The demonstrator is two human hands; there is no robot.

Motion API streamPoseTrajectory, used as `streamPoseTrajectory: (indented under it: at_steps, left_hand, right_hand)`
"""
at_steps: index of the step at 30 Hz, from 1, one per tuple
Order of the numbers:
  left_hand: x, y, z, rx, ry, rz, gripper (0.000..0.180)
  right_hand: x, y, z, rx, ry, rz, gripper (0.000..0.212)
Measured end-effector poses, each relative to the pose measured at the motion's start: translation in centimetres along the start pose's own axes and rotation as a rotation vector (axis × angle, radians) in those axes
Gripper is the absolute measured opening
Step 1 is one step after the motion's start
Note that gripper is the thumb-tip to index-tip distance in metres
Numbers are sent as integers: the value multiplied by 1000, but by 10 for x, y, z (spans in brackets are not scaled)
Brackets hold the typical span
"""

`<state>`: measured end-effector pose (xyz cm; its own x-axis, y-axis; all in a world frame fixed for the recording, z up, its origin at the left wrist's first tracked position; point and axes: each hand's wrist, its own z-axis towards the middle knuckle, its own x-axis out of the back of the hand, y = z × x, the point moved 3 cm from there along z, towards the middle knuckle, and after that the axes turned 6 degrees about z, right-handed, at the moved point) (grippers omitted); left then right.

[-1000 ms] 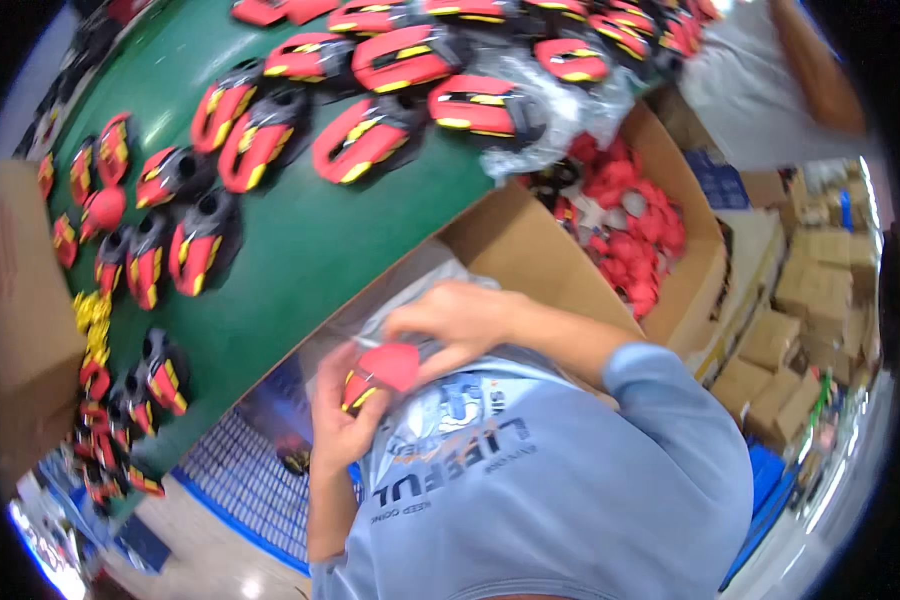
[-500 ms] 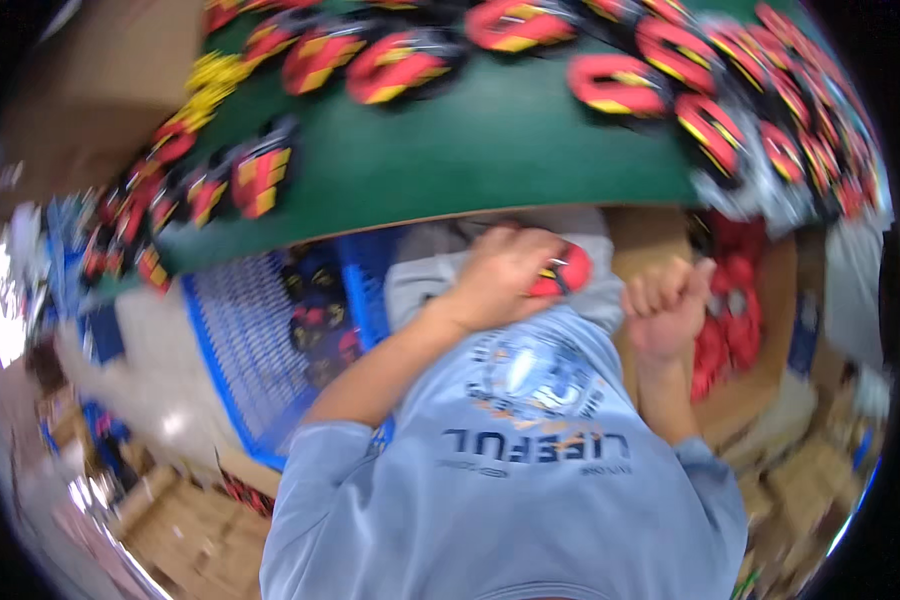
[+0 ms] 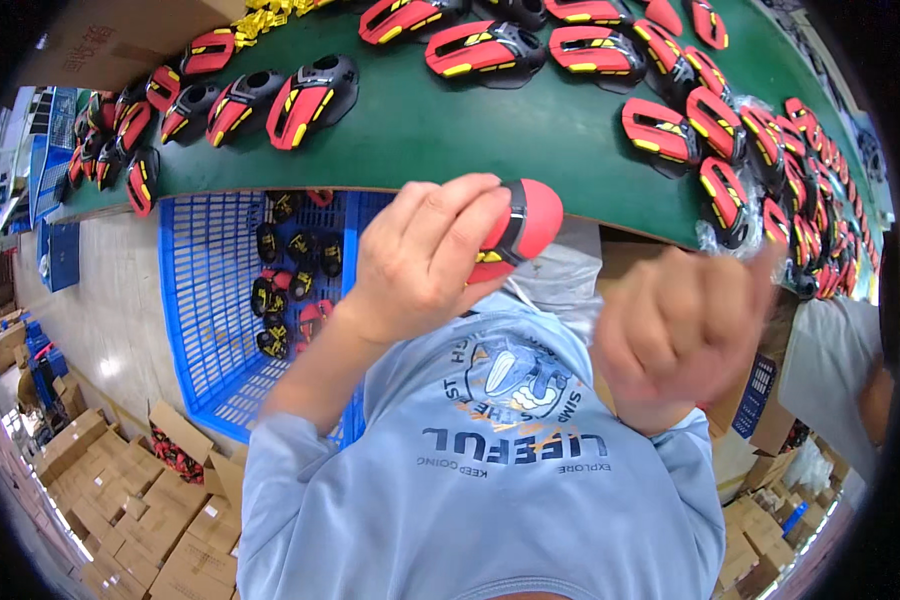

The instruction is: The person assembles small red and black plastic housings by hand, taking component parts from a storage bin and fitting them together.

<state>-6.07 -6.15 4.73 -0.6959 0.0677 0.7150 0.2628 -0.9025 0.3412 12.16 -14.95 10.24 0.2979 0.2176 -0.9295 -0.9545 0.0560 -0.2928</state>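
My left hand (image 3: 420,250) grips a red, black and yellow plastic shell (image 3: 540,217) with a rounded red end, held in front of my chest near the table's edge. Its fingers wrap over the shell and hide much of it. To the right, my right hand (image 3: 680,325) is raised, apart from the shell. Motion blurs this hand, but its fingers look curled; anything inside them is hidden. Similar shells with long slots, such as a larger one (image 3: 485,50), lie on the green table (image 3: 410,145) beyond my hands.
Left of me stands a blue plastic basket (image 3: 195,290) holding black, yellow and red parts. A cardboard box (image 3: 120,45) and yellow pieces (image 3: 270,18) sit at the table's far left. Many shells crowd the right side, some by clear plastic bags. Another person's sleeve (image 3: 830,350) shows at right.
My left hand has lifted the shell from my lap toward the table's edge. My right hand has come up closer to the camera, still curled. The whole view has shifted.
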Motion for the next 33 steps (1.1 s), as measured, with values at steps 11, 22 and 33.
streamPoseTrajectory:
  at_steps: [11, 22, 33]
  left_hand:
    - [-12, -25, 57, -186, 158, -32, 21]
    - [-42, -36, 43, 1046, 349, -1531, 20]
    - [-30, -34, 36, 753, -189, -882, 51]
  right_hand:
    - [-59, -22, -17, 318, -116, -346, 58]
    - [59, 17, -3, 323, 322, -950, 69]
    - [71, 23, 6, 126, 380, -862, 61]
